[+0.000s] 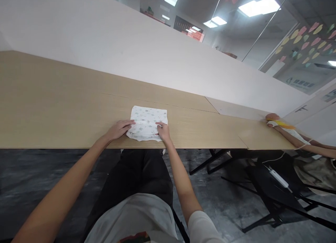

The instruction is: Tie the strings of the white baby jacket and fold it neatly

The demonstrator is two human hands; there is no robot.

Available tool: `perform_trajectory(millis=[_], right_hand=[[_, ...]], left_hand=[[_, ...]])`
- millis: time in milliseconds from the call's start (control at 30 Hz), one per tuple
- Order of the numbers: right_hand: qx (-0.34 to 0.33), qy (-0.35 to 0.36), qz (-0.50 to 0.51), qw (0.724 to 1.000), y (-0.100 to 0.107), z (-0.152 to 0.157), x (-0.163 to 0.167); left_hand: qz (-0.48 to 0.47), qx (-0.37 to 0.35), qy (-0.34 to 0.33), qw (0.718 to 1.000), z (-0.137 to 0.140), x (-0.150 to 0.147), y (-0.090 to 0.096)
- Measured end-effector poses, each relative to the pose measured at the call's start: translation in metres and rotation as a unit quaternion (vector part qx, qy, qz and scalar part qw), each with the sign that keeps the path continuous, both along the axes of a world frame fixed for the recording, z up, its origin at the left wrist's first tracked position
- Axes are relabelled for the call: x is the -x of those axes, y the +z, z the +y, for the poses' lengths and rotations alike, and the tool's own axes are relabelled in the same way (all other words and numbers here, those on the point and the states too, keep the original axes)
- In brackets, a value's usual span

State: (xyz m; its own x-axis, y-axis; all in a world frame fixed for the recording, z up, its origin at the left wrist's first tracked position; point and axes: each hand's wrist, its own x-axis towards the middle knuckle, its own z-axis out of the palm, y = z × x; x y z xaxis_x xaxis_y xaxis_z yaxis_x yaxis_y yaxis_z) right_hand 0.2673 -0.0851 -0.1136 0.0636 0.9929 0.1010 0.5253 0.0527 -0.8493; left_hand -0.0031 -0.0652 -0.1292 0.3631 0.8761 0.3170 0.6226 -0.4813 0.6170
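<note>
L hand (pixel 121 129) & R hand (pixel 163 131) on cloth (pixel 148 113) sides; can't tell if either grip's pinched; uneven pull cd skew it.

It looked like an office. A long wooden table (pixel 65 103) ran beside a white wall (pixel 105 40), with big windows (pixel 236 43) above it. Bright lights (pixel 259 6) shone up there. Colored leaf shapes (pixel 315 41) dotted the glass near a door (pixel 313 110), and a black chair (pixel 267 181) stood by the table's near edge.
</note>
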Motion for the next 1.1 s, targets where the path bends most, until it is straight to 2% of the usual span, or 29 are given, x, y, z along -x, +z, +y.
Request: perform_trajectory(millis=[200,333,433,600,700,800,933,1100], right_hand=[[-0.08,-0.034,-0.173,0.981,0.001,0.002,0.004],[-0.083,0.004,-0.305,0.949,0.0,-0.001,0.002],[-0.087,0.023,-0.365,0.926,0.004,-0.01,-0.003],[-0.124,-0.012,-0.368,0.922,0.016,-0.039,-0.036],[-0.128,0.033,-0.364,0.922,0.017,-0.056,-0.068],[-0.129,0.099,-0.363,0.918,0.012,-0.065,-0.091],[-0.153,0.125,-0.358,0.913,0.005,-0.063,-0.098],[-0.152,0.124,-0.38,0.904,0.009,-0.057,-0.09]], left_hand=[[0.091,-0.034,0.004,0.995,-0.009,-0.002,0.005],[0.113,-0.038,0.006,0.993,-0.009,-0.003,0.006],[0.11,-0.031,-0.008,0.993,-0.008,-0.001,0.006],[0.057,-0.043,-0.026,0.997,-0.026,0.004,0.01],[0.033,-0.044,-0.041,0.998,-0.049,0.006,0.012],[0.052,-0.014,-0.039,0.998,-0.064,0.007,0.01],[0.073,-0.019,-0.031,0.997,-0.063,0.004,0.006],[0.127,-0.053,-0.06,0.989,-0.051,0.001,0.009]])
